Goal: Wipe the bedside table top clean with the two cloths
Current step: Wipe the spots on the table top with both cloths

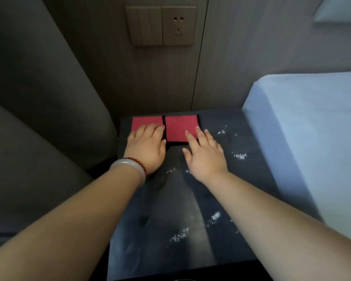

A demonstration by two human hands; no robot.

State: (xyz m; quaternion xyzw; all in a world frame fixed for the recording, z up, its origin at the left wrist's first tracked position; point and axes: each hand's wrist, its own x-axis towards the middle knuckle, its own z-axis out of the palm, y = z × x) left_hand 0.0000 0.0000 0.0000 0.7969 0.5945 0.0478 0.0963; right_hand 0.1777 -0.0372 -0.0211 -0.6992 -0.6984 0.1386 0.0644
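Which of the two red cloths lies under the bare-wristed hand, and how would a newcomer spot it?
Start at the dark bedside table beside the blue bed. Along its far edge, below the wall socket, two red cloths lie side by side. It is the right cloth, nearer the bed, with the right hand on its corner; the left cloth is under the braceleted left hand.

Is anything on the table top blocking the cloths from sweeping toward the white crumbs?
Nothing visible does. The left hand lies flat on the left cloth and the right hand on the right cloth, both at the back of the table top. The white crumbs lie on open surface.
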